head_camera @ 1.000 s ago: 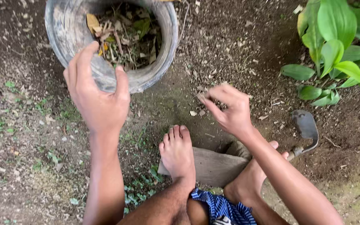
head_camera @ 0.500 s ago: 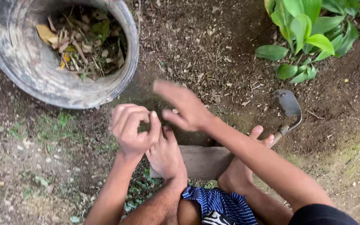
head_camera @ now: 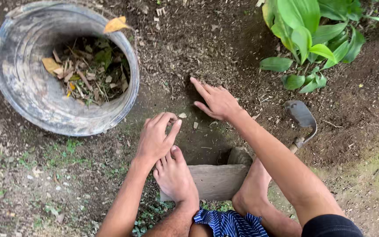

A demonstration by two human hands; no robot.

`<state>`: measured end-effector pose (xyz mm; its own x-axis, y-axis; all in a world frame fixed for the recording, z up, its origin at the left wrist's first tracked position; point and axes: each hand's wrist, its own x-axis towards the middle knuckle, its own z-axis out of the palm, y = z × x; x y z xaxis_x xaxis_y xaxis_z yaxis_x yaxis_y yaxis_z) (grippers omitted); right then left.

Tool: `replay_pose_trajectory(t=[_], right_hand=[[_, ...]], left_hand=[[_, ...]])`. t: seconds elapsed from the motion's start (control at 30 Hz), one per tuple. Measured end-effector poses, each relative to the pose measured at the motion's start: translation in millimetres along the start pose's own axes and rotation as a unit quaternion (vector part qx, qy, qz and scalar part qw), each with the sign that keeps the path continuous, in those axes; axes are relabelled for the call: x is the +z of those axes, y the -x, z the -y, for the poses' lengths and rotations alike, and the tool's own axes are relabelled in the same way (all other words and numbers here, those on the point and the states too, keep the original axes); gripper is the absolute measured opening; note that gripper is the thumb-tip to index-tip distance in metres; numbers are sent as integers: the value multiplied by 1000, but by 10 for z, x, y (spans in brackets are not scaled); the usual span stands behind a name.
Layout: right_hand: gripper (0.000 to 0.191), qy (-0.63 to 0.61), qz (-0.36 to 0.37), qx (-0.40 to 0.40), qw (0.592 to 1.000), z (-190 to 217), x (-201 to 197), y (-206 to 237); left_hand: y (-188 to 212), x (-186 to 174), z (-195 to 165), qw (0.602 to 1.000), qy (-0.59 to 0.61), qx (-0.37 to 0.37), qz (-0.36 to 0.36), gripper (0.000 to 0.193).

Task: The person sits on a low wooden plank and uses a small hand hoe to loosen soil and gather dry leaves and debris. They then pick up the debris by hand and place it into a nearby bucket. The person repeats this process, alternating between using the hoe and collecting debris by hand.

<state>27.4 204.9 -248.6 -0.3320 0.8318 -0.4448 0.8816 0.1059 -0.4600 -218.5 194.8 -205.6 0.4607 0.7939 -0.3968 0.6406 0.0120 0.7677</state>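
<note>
My left hand (head_camera: 156,138) hovers just above my left foot (head_camera: 175,177), fingers curled toward the thumb; I cannot see anything pinched in it. My right hand (head_camera: 216,102) lies flat with fingers spread on the dark soil (head_camera: 198,52) ahead of me, holding nothing. A battered grey metal bucket (head_camera: 27,94) stands at the upper left, with dry leaves and pulled weeds (head_camera: 86,72) in its bottom. Both bare feet rest on a small wooden plank (head_camera: 218,180).
A curved metal hand sickle (head_camera: 302,118) lies on the soil right of my right forearm. A broad-leaved green plant (head_camera: 312,37) grows at the upper right. Sparse small weeds dot the ground at the lower left. A yellow leaf (head_camera: 116,25) sits on the bucket's rim.
My left hand came back from the bucket's rim to a spot over my foot. My right hand opened and pressed flat on the soil. The view shifted, putting the bucket further left.
</note>
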Motion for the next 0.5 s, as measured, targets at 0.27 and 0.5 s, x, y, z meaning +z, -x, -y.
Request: replay_pose_trajectory(t=[0.27,0.5], right_hand=[[88,-85,-281,193,936,-431,-26,150],[108,-140,-266,163,940,-63,-257,-460]], left_hand=[[-12,46,19,998,26,-50,-2,27],[-61,170,187,994,48,-93,0,28]])
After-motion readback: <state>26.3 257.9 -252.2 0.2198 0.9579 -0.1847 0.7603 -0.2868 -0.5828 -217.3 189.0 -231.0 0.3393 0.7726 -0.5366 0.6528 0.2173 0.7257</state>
